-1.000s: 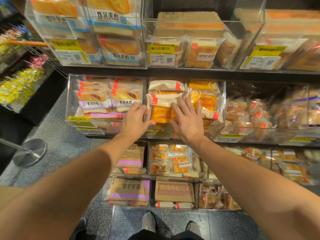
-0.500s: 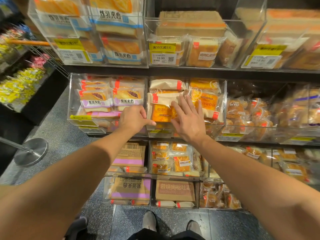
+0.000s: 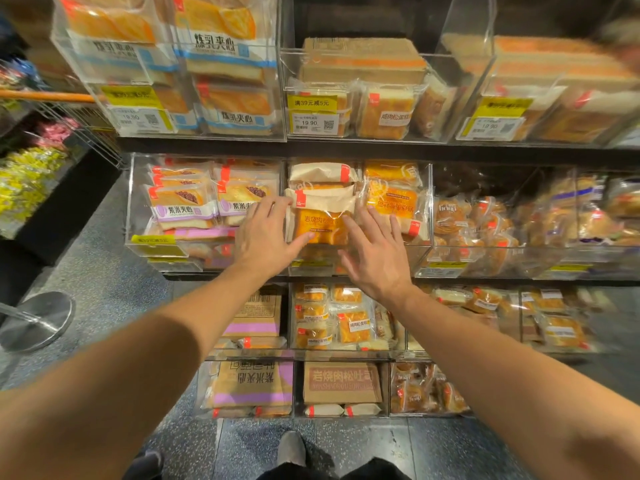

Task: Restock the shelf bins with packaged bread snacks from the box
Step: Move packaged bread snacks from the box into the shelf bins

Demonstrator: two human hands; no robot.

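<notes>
bread snack pack (image 3: pixel 320 225) stands in the middle clear bin (image 3: pixel 420 252), between both hands. left hand (image 3: pixel 265 237) and right hand (image 3: pixel 375 254), fingers straight, press its sides, squaring it up. next move likely calls for fetching another pack.

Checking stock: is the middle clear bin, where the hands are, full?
Nearly full: orange-labelled bread packets stack up to the clear acrylic bin's top edge.
</notes>
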